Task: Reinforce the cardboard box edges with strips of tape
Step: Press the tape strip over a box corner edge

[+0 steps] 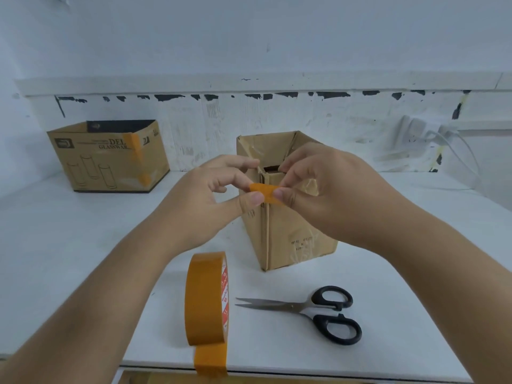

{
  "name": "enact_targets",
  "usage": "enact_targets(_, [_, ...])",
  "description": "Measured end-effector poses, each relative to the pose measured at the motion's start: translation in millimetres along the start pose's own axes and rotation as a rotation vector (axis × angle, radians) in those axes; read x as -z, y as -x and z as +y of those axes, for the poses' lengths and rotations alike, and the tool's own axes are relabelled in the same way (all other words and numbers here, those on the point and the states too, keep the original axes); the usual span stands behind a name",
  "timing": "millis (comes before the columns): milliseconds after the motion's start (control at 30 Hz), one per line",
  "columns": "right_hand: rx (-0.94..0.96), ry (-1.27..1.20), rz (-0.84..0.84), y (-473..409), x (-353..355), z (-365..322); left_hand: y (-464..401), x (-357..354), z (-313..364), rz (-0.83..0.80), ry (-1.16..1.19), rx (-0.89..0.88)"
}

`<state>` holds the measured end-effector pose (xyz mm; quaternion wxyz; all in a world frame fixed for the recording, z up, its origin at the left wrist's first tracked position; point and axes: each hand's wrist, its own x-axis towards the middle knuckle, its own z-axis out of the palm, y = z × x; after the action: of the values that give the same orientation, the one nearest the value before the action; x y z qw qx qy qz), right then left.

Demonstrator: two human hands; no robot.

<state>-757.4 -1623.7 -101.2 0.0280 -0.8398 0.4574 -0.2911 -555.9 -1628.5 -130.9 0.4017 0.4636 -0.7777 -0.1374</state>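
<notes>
A tall open cardboard box stands upright on the white table, one vertical corner edge facing me. In front of that corner, near the box's top, a short orange tape strip is stretched between both hands. My left hand pinches its left end with thumb and finger. My right hand pinches its right end the same way. The orange tape roll stands on edge near the table's front, its loose end hanging over the edge. Black-handled scissors lie to the right of the roll.
A second cardboard box, printed with glassware and bearing an orange tape strip, sits at the back left by the wall. White cables hang at the right wall. The table's front edge runs just beyond the tape roll.
</notes>
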Motion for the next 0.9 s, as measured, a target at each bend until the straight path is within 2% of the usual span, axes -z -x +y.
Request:
enact_targets(367, [-0.056,0.0,0.003,-8,-6,4,3,-19,-8,0.05,0.218,-0.02])
enact_targets(567, [-0.088,-0.097,0.015,-9,-5,7,1,-18,-13,0.048,0.299,-0.013])
enact_targets(900, [-0.125,-0.092,0.017,-13,-7,4,-3,-19,-18,0.08,0.27,-0.034])
